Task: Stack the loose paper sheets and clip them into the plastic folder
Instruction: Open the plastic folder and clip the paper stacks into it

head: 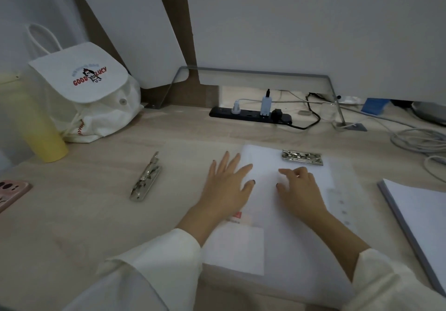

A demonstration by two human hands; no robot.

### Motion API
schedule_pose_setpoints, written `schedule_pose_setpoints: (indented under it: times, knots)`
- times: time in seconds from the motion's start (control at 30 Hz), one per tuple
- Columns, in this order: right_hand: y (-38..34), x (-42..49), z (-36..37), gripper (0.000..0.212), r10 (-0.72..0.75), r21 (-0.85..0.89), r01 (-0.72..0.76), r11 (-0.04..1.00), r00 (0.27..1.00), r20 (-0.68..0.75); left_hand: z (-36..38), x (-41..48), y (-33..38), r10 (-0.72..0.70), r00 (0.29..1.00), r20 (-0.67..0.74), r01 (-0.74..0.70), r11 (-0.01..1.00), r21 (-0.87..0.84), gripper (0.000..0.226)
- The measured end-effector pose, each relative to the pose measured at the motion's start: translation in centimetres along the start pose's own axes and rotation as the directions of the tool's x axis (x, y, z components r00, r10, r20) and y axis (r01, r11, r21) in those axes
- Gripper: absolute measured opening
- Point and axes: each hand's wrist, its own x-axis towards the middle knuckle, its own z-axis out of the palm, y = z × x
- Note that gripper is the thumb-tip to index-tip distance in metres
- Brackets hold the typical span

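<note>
Two hands on a wooden desk [96,214], over white paper sheets [289,238] on the open translucent plastic folder [193,156]. Left hand [226,190] flat, fingers spread; right hand [301,192] loosely curled, gripping nothing. Metal clip [302,157] at sheets' far edge; another [146,178] left.

Desk [96,214]: pale matt wood grain. Paper sheets [284,233]: white, smooth, matt. Folder [347,204]: translucent frosted plastic. Clip [302,158]: shiny metal. Second clip [145,178]: polished metal. Backpack [89,93]: white cloth. Cup [43,136]: matt yellow plastic.
</note>
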Motion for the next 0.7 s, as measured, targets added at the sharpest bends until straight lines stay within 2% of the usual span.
schedule_pose_setpoints:
  times: [0.07, 0.13, 0.2, 0.27, 0.43, 0.53, 0.7]
  knots:
    - [1.3, 1.3, -0.9, 0.053, 0.083, 0.019, -0.083, 0.996, 0.996, 0.018, 1.4, 0.7, 1.0, -0.034, 0.996, 0.088, 0.035, 0.999, -0.011, 0.055]
    - [2.0, 2.5, -1.5, 0.057, 0.088, 0.003, -0.088, 0.996, 0.995, 0.05, 2.6, 1.2, 1.7, -0.074, 0.987, 0.14, 0.075, 0.997, 0.0, 0.066]
    - [2.2, 3.8, -1.9, 0.059, 0.056, -0.048, -0.053, 0.997, 0.996, 0.074, 3.7, 1.4, 2.0, -0.07, 0.989, 0.132, 0.063, 0.996, 0.062, 0.085]
    - [2.1, 4.9, -2.0, 0.059, 0.031, -0.091, -0.023, 0.996, 0.996, 0.087, 4.3, 1.2, 2.0, -0.053, 0.994, 0.091, 0.043, 0.993, 0.111, 0.095]
    - [2.2, 6.5, -1.0, 0.053, 0.03, -0.189, -0.02, 0.982, 0.998, 0.053, 4.8, 1.4, 2.0, -0.059, 0.997, 0.058, 0.05, 0.989, 0.142, 0.092]
    - [2.5, 6.7, -0.3, 0.05, 0.017, -0.173, -0.017, 0.985, 1.0, 0.004, 5.1, 1.4, 1.9, -0.053, 0.997, 0.051, 0.045, 0.986, 0.163, 0.092]
    - [2.6, 6.5, -0.5, 0.054, 0.048, -0.153, -0.042, 0.987, 0.998, 0.034, 5.3, 1.4, 1.9, -0.045, 0.998, 0.045, 0.037, 0.985, 0.168, 0.095]
